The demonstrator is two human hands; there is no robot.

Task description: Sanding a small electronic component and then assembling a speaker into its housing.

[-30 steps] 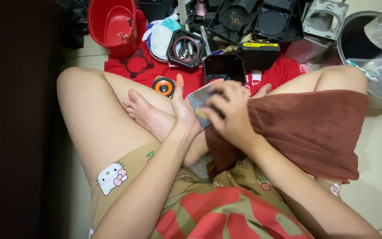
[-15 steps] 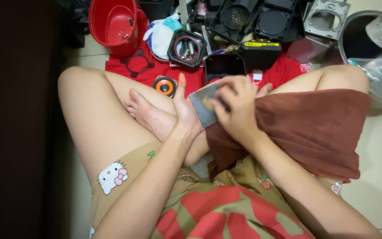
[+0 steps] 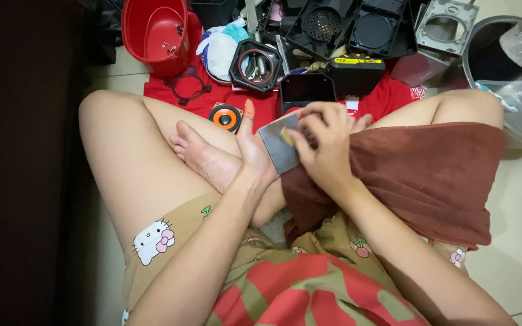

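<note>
Here the left hand [image 3: 250, 158] cradles a grey plate [image 3: 279, 145]; right hand [image 3: 324, 145] fingers pinch its edge.

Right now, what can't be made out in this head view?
- Small yellow bit on the grey plate: too small, half under the right hand.
- Plate's lower edge: behind the left hand.
- Red tub, black housings: cut off at top.
- Left side: too dark.

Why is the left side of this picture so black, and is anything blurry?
Head view: the left edge falls into deep shadow, unlit. The hands, left hand and right hand, and the grey plate look sharp, evenly lit. The pale floor tiles show soft glare; the edges bend slightly from the wide lens.
</note>
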